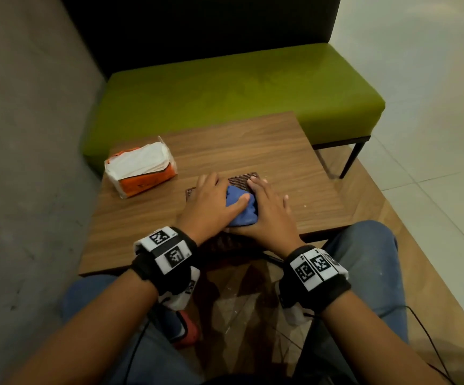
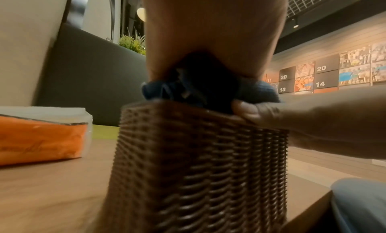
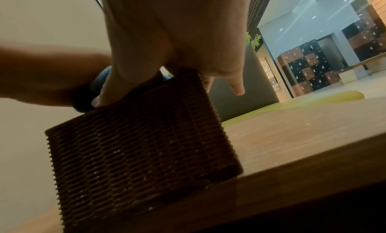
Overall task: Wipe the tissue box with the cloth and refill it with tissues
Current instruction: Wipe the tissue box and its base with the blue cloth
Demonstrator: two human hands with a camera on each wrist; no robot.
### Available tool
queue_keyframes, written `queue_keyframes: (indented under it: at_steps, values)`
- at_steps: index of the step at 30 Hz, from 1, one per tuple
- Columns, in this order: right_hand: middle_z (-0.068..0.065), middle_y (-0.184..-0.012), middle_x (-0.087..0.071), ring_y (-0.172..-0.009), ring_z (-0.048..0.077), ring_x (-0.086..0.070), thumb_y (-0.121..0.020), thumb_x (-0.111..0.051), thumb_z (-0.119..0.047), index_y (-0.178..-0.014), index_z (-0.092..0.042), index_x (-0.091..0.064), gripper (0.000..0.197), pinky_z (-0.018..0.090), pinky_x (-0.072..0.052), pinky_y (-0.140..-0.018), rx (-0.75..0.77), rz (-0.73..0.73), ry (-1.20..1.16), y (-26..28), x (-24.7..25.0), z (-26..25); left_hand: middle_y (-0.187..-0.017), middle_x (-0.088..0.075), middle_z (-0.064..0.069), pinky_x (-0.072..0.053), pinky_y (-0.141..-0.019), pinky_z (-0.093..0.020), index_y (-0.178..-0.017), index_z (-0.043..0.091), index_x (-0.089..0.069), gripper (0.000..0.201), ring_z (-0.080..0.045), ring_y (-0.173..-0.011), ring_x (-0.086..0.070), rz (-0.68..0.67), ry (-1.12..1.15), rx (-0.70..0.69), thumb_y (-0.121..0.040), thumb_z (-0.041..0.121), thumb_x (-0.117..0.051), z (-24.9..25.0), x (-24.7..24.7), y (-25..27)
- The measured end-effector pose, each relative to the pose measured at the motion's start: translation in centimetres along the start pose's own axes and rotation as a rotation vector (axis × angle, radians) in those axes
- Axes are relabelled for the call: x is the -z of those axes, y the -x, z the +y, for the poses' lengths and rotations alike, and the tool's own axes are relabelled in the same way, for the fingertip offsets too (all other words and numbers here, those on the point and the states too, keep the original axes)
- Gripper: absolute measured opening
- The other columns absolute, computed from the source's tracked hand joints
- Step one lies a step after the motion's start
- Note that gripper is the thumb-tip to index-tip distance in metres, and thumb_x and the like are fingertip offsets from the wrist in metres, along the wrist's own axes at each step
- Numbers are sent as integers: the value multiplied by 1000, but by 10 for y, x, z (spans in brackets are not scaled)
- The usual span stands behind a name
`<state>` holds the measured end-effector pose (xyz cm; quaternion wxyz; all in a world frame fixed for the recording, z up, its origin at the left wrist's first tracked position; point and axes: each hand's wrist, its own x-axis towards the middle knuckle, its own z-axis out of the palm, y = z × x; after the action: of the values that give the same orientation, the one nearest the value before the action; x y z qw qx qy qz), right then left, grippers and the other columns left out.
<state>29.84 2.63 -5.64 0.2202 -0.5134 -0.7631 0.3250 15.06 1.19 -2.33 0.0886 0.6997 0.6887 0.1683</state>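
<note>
A brown wicker tissue box (image 1: 242, 179) stands near the front edge of the wooden table (image 1: 253, 147). My left hand (image 1: 214, 201) lies on top of it and grips a bunched blue cloth (image 1: 242, 211), thumb laid across the cloth. In the left wrist view the cloth (image 2: 259, 91) sits squeezed between my palm and the box top (image 2: 198, 162). My right hand (image 1: 269, 211) lies flat on the right end of the box (image 3: 142, 137), fingers spread and fairly straight, thumb along its near top edge. An opened orange pack of white tissues (image 1: 142, 168) lies at the table's back left.
A green padded bench (image 1: 225, 90) stands just behind the table, with a grey wall on the left. Tiled floor opens to the right. My knees in jeans sit under the table's front edge, and cables trail down from the wristbands.
</note>
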Motion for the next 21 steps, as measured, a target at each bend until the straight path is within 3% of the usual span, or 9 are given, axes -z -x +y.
queue_keyframes:
  at_steps: [2, 3, 6, 10, 12, 14, 17, 21]
  values:
    - [-10, -160, -17, -148, 10, -13, -65, -77, -60, -151, -24, -22, 108, 53, -3, -118, 8, 10, 18, 0, 0, 0, -80, -35, 6, -28, -72, -31, -80, 18, -45, 53, -14, -80, -35, -67, -40, -50, -75, 70, -36, -6, 12, 3]
    - [-9, -160, -17, -148, 10, -12, -66, -77, -59, -151, -23, -22, 107, 53, -4, -118, 15, 15, 22, 0, -1, 1, -76, -34, 8, -25, -67, -28, -79, 18, -45, 52, -12, -74, -34, -101, -58, -53, -75, 69, -42, -7, 19, 2]
    - [-8, -160, -16, -148, 11, -12, -66, -76, -59, -151, -22, -22, 107, 53, -3, -118, 28, 22, 31, 0, -4, -1, -67, -36, 9, -20, -58, -27, -75, 17, -46, 40, -12, -64, -38, -171, -149, -68, -80, 53, -60, 2, 31, -6]
    - [-6, -159, -20, -148, 12, -15, -52, -60, -77, -150, -19, -24, 120, 49, -5, -119, 37, 25, -37, -1, -9, 3, -71, -56, -5, -33, -61, -30, -75, 12, -54, 33, -27, -75, -56, -48, 75, 181, -85, 42, -59, 25, 8, -13]
    - [-5, -159, -20, -148, 13, -15, -54, -63, -73, -151, -18, -24, 118, 48, -5, -120, 48, 20, -40, -2, -10, 5, -77, -61, -11, -35, -62, -31, -78, 9, -58, 30, -28, -75, -57, 3, 165, 239, -86, 37, -60, 25, -2, -13]
    - [-5, -159, -20, -148, 11, -14, -61, -75, -64, -151, -18, -22, 114, 50, -3, -120, 42, 18, -11, -3, -9, 5, -74, -60, -10, -34, -59, -32, -78, 7, -58, 25, -24, -69, -53, -89, 207, 172, -84, 31, -64, 19, 4, -11]
    - [-6, -158, -21, -147, 10, -17, -60, -74, -67, -150, -18, -24, 113, 53, 0, -117, 33, 19, 75, -5, -5, 0, -73, -60, -8, -37, -59, -33, -84, 5, -64, 18, -18, -63, -50, -298, 275, 60, -79, 22, -68, 5, 26, -11]
    - [-7, -160, -16, -148, 11, -14, -62, -71, -70, -151, -18, -21, 114, 60, 1, -115, 68, -22, 173, -3, 0, -3, -81, -65, -11, -37, -57, -28, -91, 7, -66, 21, -16, -64, -48, -553, -21, -16, -80, 25, -67, -6, 54, -20]
